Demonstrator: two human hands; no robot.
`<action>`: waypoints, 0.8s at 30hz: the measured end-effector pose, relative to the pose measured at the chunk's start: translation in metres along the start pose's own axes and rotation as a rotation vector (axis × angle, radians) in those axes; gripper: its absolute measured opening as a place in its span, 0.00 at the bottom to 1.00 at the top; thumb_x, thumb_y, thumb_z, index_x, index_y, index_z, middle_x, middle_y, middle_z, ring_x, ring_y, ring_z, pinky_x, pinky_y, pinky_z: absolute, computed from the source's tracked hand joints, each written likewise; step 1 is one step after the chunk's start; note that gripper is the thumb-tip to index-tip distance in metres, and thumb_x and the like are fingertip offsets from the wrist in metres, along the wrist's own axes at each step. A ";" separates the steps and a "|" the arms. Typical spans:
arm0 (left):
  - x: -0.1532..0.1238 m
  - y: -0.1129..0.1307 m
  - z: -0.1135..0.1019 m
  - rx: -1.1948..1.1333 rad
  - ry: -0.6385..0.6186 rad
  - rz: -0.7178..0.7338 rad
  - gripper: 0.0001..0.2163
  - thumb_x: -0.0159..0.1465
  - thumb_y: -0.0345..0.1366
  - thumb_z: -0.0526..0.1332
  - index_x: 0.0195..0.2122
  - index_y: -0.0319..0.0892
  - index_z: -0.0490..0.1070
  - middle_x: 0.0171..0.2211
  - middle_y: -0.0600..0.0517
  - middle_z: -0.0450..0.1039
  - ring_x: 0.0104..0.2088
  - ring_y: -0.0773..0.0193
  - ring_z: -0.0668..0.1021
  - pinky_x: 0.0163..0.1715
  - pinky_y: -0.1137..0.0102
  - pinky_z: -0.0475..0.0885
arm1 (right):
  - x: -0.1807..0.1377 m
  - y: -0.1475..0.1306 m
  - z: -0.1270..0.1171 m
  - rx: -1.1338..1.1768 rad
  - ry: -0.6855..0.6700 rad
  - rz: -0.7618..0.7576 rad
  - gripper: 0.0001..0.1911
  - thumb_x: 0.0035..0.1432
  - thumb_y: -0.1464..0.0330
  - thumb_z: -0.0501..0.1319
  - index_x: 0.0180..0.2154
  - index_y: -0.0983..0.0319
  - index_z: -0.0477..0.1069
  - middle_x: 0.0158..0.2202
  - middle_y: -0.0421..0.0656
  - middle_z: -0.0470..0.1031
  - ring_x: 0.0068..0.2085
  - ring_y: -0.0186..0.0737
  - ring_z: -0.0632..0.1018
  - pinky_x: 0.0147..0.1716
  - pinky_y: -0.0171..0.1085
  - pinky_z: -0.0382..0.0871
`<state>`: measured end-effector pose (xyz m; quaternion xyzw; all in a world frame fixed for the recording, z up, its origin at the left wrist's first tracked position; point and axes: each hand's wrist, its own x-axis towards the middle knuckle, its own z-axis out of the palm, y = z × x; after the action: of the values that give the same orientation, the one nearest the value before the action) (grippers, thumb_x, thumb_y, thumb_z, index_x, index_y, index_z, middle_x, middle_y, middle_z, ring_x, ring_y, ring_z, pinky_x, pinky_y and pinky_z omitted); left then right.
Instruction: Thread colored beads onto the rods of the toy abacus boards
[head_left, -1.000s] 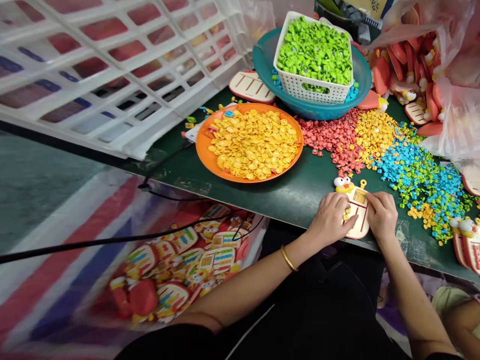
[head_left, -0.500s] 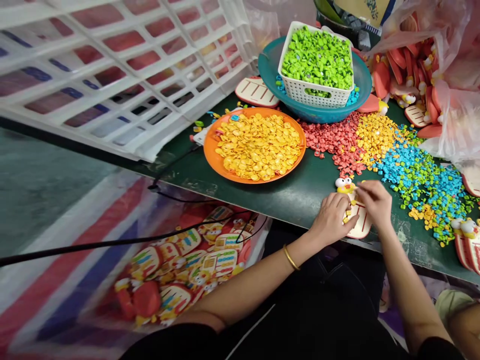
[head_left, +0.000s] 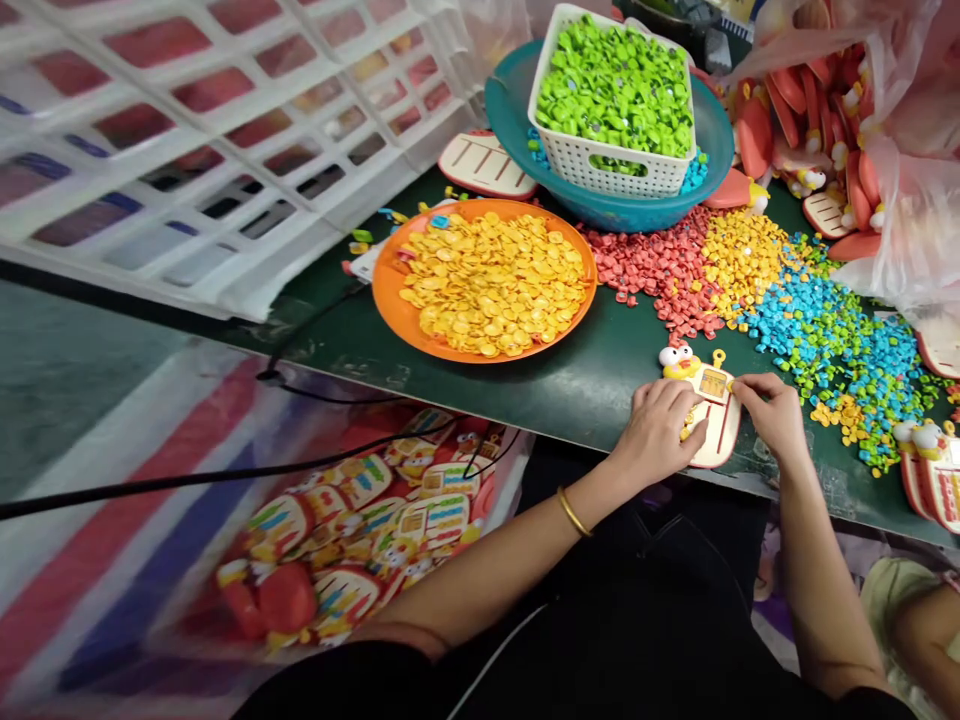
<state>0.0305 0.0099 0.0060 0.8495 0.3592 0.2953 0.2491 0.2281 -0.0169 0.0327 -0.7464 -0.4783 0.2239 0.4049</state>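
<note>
A cream toy board with a yellow duck head (head_left: 712,420) lies at the near edge of the dark green table (head_left: 600,385). My left hand (head_left: 660,432) rests on the board's left side, fingers curled down on it, a gold bangle on the wrist. My right hand (head_left: 772,415) sits at the board's right edge with thumb and fingers pinched; whatever small piece they hold is too small to make out.
An orange plate of yellow discs (head_left: 484,280) sits left of the board. Behind are a teal bowl (head_left: 517,105) holding a white basket of green pieces (head_left: 615,95), loose red, yellow, blue and green beads (head_left: 787,300), a white crate (head_left: 225,140), and a bag of finished toys (head_left: 360,530) below.
My right hand lifted off the board toward the bead pile half a second ago and has come back to the board's right edge. The left hand stayed on the board.
</note>
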 end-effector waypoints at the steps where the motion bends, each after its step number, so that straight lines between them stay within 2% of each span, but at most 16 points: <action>1: 0.001 0.000 0.000 0.005 -0.005 -0.008 0.09 0.67 0.41 0.58 0.44 0.43 0.71 0.46 0.45 0.73 0.48 0.51 0.72 0.49 0.56 0.65 | -0.006 0.002 0.004 -0.037 0.043 -0.032 0.12 0.54 0.60 0.63 0.32 0.61 0.80 0.32 0.44 0.77 0.33 0.39 0.76 0.34 0.39 0.72; 4: 0.002 0.000 -0.001 0.021 -0.017 -0.022 0.10 0.67 0.42 0.56 0.43 0.43 0.70 0.47 0.44 0.72 0.48 0.50 0.71 0.48 0.56 0.65 | -0.016 0.003 0.016 -0.135 0.128 -0.175 0.12 0.59 0.64 0.59 0.38 0.60 0.80 0.36 0.44 0.73 0.34 0.38 0.74 0.34 0.37 0.71; 9: 0.004 0.007 0.005 0.021 -0.032 -0.025 0.09 0.66 0.42 0.57 0.43 0.43 0.68 0.45 0.44 0.72 0.47 0.50 0.71 0.48 0.55 0.64 | -0.022 0.008 0.006 -0.257 -0.007 -0.347 0.15 0.65 0.66 0.55 0.44 0.59 0.79 0.37 0.46 0.71 0.40 0.41 0.74 0.41 0.41 0.72; 13: 0.005 0.014 0.012 0.042 -0.020 -0.027 0.09 0.67 0.42 0.56 0.43 0.43 0.68 0.44 0.44 0.72 0.47 0.50 0.70 0.46 0.55 0.63 | -0.027 0.012 0.000 -0.296 -0.027 -0.369 0.14 0.65 0.67 0.55 0.40 0.59 0.80 0.37 0.47 0.72 0.41 0.43 0.74 0.42 0.41 0.72; 17: 0.006 0.012 0.017 0.049 -0.010 -0.029 0.10 0.67 0.42 0.55 0.44 0.42 0.68 0.43 0.44 0.72 0.46 0.50 0.70 0.46 0.55 0.64 | -0.036 0.007 0.012 -0.203 -0.066 -0.450 0.15 0.65 0.70 0.54 0.40 0.56 0.79 0.39 0.47 0.75 0.45 0.43 0.75 0.46 0.43 0.73; 19: 0.006 0.011 0.017 0.044 0.000 -0.032 0.12 0.67 0.42 0.56 0.46 0.41 0.68 0.45 0.43 0.72 0.48 0.49 0.71 0.46 0.56 0.64 | -0.028 0.008 0.014 -0.154 -0.077 -0.469 0.15 0.65 0.71 0.54 0.39 0.56 0.79 0.39 0.46 0.76 0.44 0.42 0.75 0.46 0.42 0.72; 20: 0.006 0.010 0.016 0.046 0.005 -0.032 0.13 0.67 0.42 0.56 0.48 0.41 0.68 0.47 0.42 0.72 0.49 0.49 0.71 0.46 0.55 0.64 | -0.019 0.010 0.012 -0.151 -0.026 -0.440 0.14 0.64 0.70 0.54 0.39 0.57 0.79 0.38 0.45 0.76 0.43 0.42 0.75 0.45 0.42 0.72; 22: 0.007 0.011 0.014 0.069 0.004 -0.007 0.16 0.67 0.40 0.56 0.55 0.44 0.67 0.53 0.42 0.71 0.52 0.48 0.70 0.50 0.53 0.62 | 0.006 0.018 0.001 -0.218 0.173 -0.308 0.11 0.63 0.67 0.57 0.38 0.59 0.79 0.37 0.47 0.76 0.40 0.43 0.75 0.43 0.43 0.71; 24: 0.009 0.012 0.011 0.101 -0.036 0.081 0.18 0.67 0.36 0.56 0.59 0.50 0.66 0.60 0.45 0.68 0.58 0.47 0.68 0.56 0.48 0.57 | 0.031 0.029 -0.012 -0.354 0.306 -0.183 0.11 0.61 0.66 0.59 0.38 0.62 0.80 0.37 0.49 0.76 0.41 0.46 0.74 0.44 0.46 0.69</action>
<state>0.0488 0.0067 0.0092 0.8800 0.3346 0.2714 0.2000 0.2664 0.0003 0.0173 -0.7846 -0.5086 -0.0166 0.3542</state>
